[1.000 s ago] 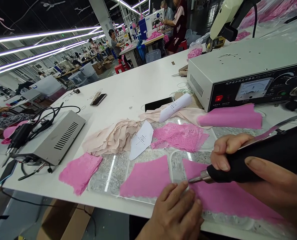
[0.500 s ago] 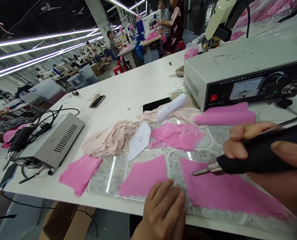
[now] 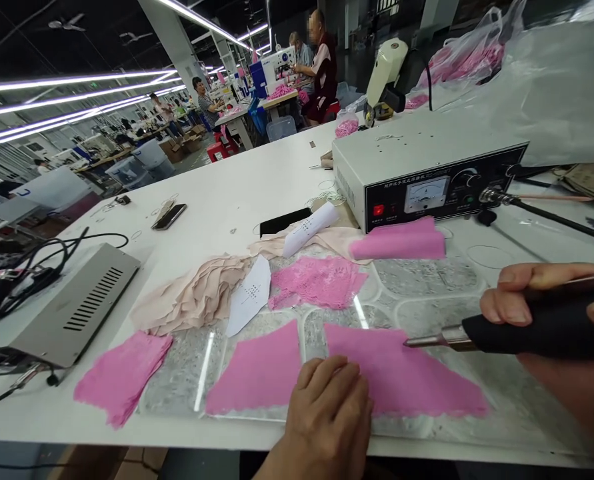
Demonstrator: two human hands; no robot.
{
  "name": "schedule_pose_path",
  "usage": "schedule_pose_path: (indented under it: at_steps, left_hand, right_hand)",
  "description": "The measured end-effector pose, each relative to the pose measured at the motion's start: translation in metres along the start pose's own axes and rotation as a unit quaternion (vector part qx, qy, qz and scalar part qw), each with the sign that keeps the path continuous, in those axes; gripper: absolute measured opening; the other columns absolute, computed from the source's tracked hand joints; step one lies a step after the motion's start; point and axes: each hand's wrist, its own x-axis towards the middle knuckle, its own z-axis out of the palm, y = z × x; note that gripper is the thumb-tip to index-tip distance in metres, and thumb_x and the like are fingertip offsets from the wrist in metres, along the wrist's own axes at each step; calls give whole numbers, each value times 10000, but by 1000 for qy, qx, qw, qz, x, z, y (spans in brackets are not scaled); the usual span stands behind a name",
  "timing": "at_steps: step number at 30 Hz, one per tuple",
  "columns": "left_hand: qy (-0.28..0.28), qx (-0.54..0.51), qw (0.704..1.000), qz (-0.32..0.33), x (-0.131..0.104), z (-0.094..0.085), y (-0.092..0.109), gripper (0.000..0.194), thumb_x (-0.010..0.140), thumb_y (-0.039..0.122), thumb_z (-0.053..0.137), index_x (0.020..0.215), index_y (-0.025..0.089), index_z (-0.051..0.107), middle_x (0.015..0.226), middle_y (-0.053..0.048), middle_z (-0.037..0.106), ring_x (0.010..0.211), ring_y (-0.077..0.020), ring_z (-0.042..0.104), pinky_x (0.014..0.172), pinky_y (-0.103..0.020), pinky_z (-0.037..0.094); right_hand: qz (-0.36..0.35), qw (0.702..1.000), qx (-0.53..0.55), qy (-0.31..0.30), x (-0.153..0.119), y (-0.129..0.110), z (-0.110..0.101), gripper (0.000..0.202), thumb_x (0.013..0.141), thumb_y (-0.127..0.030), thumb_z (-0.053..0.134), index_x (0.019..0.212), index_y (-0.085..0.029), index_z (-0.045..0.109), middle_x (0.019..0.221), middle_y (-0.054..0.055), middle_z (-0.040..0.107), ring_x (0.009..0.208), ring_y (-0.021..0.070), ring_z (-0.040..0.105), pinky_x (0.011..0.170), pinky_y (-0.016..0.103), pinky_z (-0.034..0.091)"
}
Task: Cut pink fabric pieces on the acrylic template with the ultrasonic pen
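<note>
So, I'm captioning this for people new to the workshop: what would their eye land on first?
Probably the black tool in the right hand, its metal tip over the larger flat pink piece, front centre. Beyond it, the grey box shows a glowing red switch. The left hand sits at the pink piece's left side.
</note>
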Motion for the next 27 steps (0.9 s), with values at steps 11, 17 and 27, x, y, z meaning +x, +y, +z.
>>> schedule_pose_path:
  at_steps: [11, 17, 27]
  left_hand:
    - [-70, 22, 997, 22, 22, 35, 13, 231, 925, 147, 468, 1060, 67, 637, 1061, -155, 704, 1000, -231, 654, 792, -368, 557]
    - [-69, 23, 997, 32, 19, 42, 10, 233, 921, 160, 498, 1079, 63, 639, 1086, -152, 699, 989, -253, 653, 781, -388, 559]
    - [-75, 23, 996, 37, 25, 44, 9, 240, 923, 173, 494, 1084, 67, 637, 1070, -156, 693, 992, -249, 651, 801, -380, 551]
  right_hand:
    - [-53, 998, -11, -18, 9, 12, -16, 131, 601, -285, 603, 710, -218, 572, 755, 39, 477, 671, 192, 485, 608, 359, 468]
    - [-3, 1000, 24, -14, 5, -1, 0, 132, 568, -272, 673, 662, -218, 597, 755, 31, 477, 527, 155, 466, 489, 357, 457]
    - [-19, 998, 53, 40, 10, 3, -8, 127, 582, -269, 653, 688, -211, 612, 840, 41, 509, 579, 143, 499, 533, 333, 483]
